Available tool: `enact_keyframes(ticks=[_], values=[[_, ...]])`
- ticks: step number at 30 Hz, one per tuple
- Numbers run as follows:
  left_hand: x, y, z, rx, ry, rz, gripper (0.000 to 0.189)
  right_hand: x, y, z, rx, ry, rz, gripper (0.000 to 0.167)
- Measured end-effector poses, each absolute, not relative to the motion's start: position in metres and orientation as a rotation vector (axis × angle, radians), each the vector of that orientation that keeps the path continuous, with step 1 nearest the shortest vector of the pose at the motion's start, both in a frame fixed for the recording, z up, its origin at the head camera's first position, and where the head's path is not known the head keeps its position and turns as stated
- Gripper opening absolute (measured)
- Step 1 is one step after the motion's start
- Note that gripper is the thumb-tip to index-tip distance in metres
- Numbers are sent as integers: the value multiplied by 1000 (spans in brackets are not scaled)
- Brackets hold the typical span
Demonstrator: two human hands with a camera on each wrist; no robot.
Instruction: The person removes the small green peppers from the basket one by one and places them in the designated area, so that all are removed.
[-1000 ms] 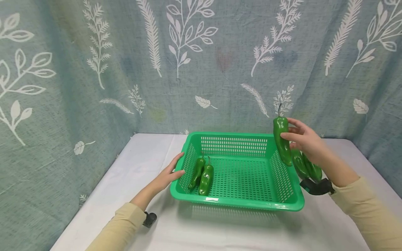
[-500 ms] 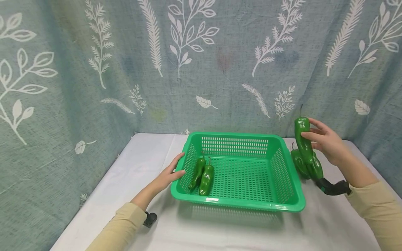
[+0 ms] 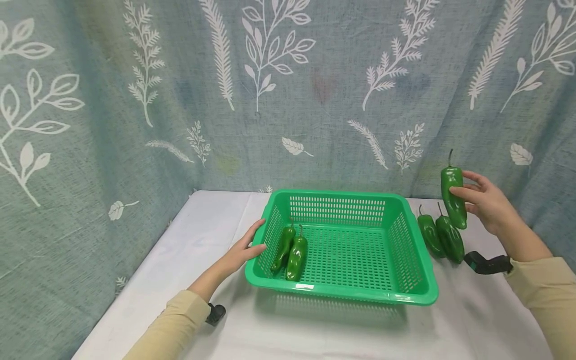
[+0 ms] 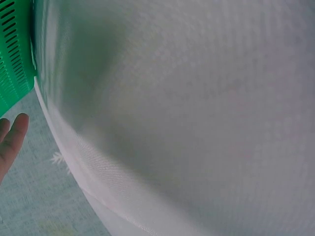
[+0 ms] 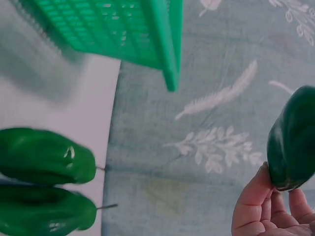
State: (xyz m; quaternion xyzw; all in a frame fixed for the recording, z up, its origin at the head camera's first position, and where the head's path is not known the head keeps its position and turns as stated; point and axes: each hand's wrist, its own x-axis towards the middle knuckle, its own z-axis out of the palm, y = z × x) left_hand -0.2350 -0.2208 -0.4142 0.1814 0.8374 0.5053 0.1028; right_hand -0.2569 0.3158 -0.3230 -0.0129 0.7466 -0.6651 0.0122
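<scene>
My right hand [image 3: 492,207] pinches a green chili pepper [image 3: 451,182] between thumb and fingers, stem up, at the right of the table. In the right wrist view the fingers [image 5: 252,204] grip this pepper [image 5: 298,142] at the right edge. Below the held pepper, two more green peppers [image 3: 431,234] lie side by side on the table. A green plastic basket [image 3: 342,294] stands mid-table, with two peppers [image 3: 297,259] near its left wall. My left hand [image 3: 240,254] rests at the basket's left rim, fingers extended.
A white cloth [image 3: 211,225] covers the table. Behind it hangs a blue-green curtain [image 3: 324,145] with white leaf prints. Black wrist cameras [image 3: 217,315] are strapped under both wrists.
My right hand has carried the held pepper to the right, from over the basket's right rim to past the two peppers on the table. The left hand stays at the rim.
</scene>
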Motion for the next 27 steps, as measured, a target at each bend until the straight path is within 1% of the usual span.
enact_keyframes(ticks=[8,13,17,20,23,27], values=[[-235,-220,-415,531,2463,1499,67,-259,330,-334,102,2330,-2134,84],[-235,-221,-415,528,2464,1498,67,-270,349,-353,207,2390,-2090,85],[-235,-221,-414,521,2474,1489,66,-290,373,-383,427,2588,-1922,80],[-236,-221,-414,529,2481,1484,66,-303,391,-404,533,2665,-1813,79],[-236,-220,-413,541,2476,1484,66,-314,406,-424,605,2694,-1742,80],[-236,-219,-412,540,2467,1485,67,-332,429,-457,632,2731,-1722,82]])
